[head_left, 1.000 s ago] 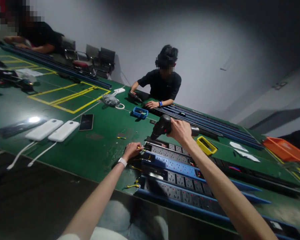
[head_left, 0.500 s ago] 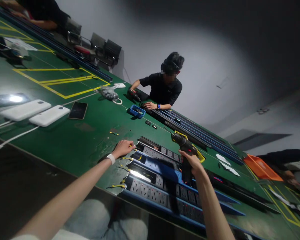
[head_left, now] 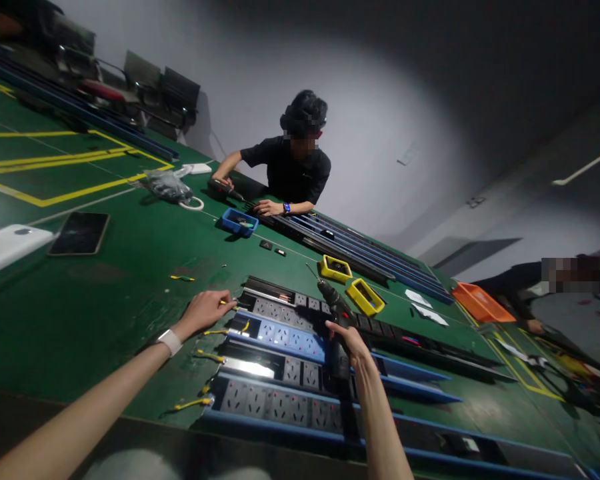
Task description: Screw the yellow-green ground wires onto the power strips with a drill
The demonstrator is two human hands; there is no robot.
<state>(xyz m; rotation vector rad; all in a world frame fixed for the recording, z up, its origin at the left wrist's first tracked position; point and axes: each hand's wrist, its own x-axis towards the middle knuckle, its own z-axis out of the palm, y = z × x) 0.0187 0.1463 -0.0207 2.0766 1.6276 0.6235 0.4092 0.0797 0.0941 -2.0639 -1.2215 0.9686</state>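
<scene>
My left hand (head_left: 207, 312) is closed, its thumb and finger pinching a short yellow-green wire (head_left: 226, 304) at the left end of a socket strip (head_left: 270, 309). Wrapped around the grip of a black cordless drill (head_left: 334, 299) is my right hand (head_left: 350, 340). The drill is held over the strips, its long bit pointing up and to the left, apart from the wire. Nearer to me lie a blue socket strip (head_left: 293, 339) and another strip with grey sockets (head_left: 280, 403). Similar wires (head_left: 193, 403) stick out of their left ends.
Two yellow bins (head_left: 366, 298) stand beyond the drill, and a blue bin (head_left: 239, 223) farther left. A loose wire (head_left: 182, 278) and a phone (head_left: 80, 233) lie leftward. Across the table a co-worker (head_left: 295, 167) uses another drill. An orange tray (head_left: 483, 302) sits at right.
The view has swung right, so the table's things appear farther left. The drill has come slightly nearer to me, uncovering the yellow bins. My left hand keeps its pinch on the wire.
</scene>
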